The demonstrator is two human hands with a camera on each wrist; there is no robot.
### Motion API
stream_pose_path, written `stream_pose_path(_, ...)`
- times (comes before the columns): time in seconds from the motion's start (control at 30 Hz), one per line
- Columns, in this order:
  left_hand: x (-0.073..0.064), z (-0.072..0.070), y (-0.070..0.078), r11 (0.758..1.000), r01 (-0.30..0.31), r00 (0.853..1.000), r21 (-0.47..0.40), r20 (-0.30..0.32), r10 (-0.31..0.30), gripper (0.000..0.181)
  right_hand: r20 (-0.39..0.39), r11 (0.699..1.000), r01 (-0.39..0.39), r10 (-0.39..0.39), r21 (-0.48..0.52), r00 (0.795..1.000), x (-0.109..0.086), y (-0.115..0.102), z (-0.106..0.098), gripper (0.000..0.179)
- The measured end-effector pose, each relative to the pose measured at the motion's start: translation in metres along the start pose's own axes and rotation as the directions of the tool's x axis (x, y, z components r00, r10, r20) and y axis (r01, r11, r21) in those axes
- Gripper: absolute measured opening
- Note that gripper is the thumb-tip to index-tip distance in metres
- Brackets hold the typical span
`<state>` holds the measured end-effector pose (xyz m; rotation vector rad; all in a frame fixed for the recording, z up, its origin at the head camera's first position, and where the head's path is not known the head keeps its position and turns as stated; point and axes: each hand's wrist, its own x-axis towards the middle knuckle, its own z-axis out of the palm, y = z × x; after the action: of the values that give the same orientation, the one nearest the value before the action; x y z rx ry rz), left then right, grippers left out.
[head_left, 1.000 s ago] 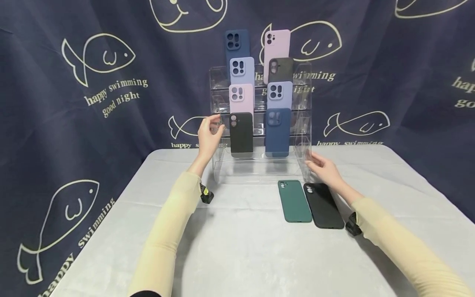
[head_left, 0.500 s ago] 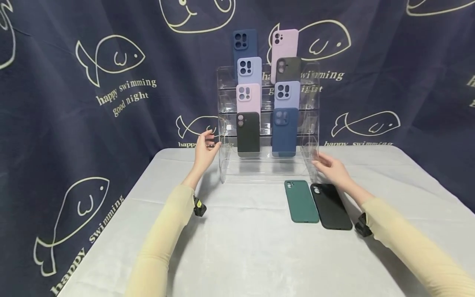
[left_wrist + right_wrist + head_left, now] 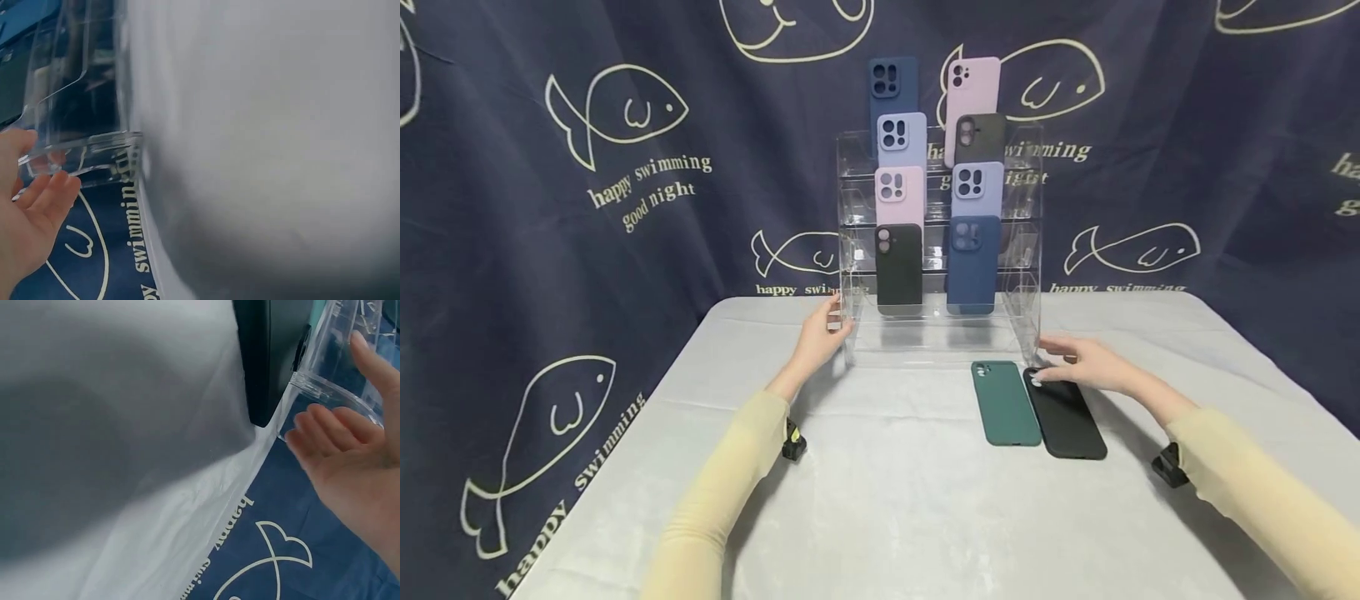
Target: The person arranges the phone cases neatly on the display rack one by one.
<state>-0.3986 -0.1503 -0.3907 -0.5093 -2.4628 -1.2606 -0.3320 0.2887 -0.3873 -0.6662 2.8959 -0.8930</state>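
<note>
A clear acrylic display stand (image 3: pixel 936 333) holds two columns of phone cases on its tiers. The lowest cases are a black one (image 3: pixel 898 271) and a dark blue one (image 3: pixel 972 271). My left hand (image 3: pixel 816 340) is at the stand's left side, thumb and loosely bent fingers right at its edge in the left wrist view. On the other side my right hand (image 3: pixel 1093 364) reaches toward the lower right corner, fingers relaxed, thumb over the top end of a black phone case (image 3: pixel 1067 421) lying on the table. Beside that case lies a green phone case (image 3: pixel 1006 407).
The table (image 3: pixel 887 500) has a white cloth. Higher on the stand are pink (image 3: pixel 973 87), light blue (image 3: pixel 901 142) and other cases. A dark blue curtain (image 3: pixel 647 250) with fish drawings hangs behind.
My left hand has moved down along the stand's left side. My right hand has come lower, from the stand's right side toward the black case on the table. The cases stay in place.
</note>
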Motion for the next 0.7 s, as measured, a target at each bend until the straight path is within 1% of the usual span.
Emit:
stream_pose_path(0.07,-0.005,0.001,-0.001,1.000,-0.009,1.000,0.029,0.018,0.009,0.060,0.044,1.000,-0.002,0.002,-0.015,0.999,-0.006,-0.001,0.000,0.078)
stream_pose_path(0.17,-0.010,0.003,-0.002,0.998,-0.018,1.000,0.059,0.025,0.017,0.060,0.113,0.998,-0.010,0.016,-0.055,0.993,-0.014,-0.001,0.000,0.082)
stream_pose_path(0.3,-0.011,0.002,-0.002,0.996,-0.022,1.000,0.088,0.018,0.020,0.058,0.161,0.996,-0.033,0.045,-0.079,0.986,-0.022,0.002,0.000,0.087)
stream_pose_path(0.43,-0.006,0.000,-0.002,0.997,-0.036,0.999,0.073,0.005,0.036,0.057,0.146,0.998,-0.057,0.060,-0.025,0.987,-0.025,0.008,0.002,0.090)
stream_pose_path(0.53,-0.003,0.000,-0.003,0.997,-0.042,0.999,0.062,0.009,0.041,0.056,0.135,0.997,-0.081,0.080,0.001,0.988,-0.026,0.011,0.003,0.092)
stream_pose_path(0.7,-0.004,0.001,-0.006,0.999,-0.015,1.000,0.048,0.026,0.014,0.056,0.155,0.991,-0.127,0.130,-0.031,0.979,-0.024,0.012,0.002,0.094)
